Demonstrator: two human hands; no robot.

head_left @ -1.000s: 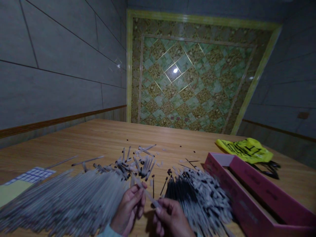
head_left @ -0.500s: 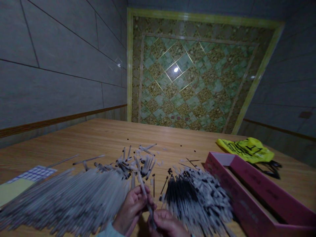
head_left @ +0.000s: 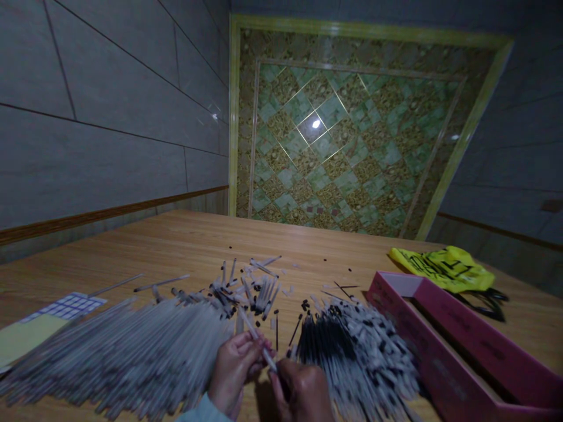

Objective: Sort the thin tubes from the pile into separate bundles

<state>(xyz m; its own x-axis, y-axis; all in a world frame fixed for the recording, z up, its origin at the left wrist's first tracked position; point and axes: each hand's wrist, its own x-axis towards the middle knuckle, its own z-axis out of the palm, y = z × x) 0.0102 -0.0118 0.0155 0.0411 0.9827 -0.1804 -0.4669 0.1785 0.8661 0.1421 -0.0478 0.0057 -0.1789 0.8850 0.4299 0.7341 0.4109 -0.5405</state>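
Note:
A slim whitish pen [head_left: 257,341] slants between my two hands at the table's near edge. My left hand [head_left: 235,366] pinches it along its middle with thumb and fingers. Curled round the lower end is my right hand [head_left: 303,387], which hides that end. Left of my hands lies a wide heap of clear pen barrels [head_left: 145,351]. On the right is a pile of pens with black parts [head_left: 328,340] and white, black-tipped pieces [head_left: 382,343]. Short clear caps with black ends [head_left: 264,293] are scattered just beyond my hands.
A pink open box [head_left: 461,346] stands at the right, with a yellow plastic bag [head_left: 444,268] behind it. At the left edge lie a checked paper and a yellow sheet [head_left: 39,334]. Tiny black bits dot the wooden table [head_left: 193,234]. Tiled walls rise around the table.
My right hand has turned and closed more tightly round the pen's lower end, moving slightly up. The left hand has kept its pinch. The view has shifted slightly.

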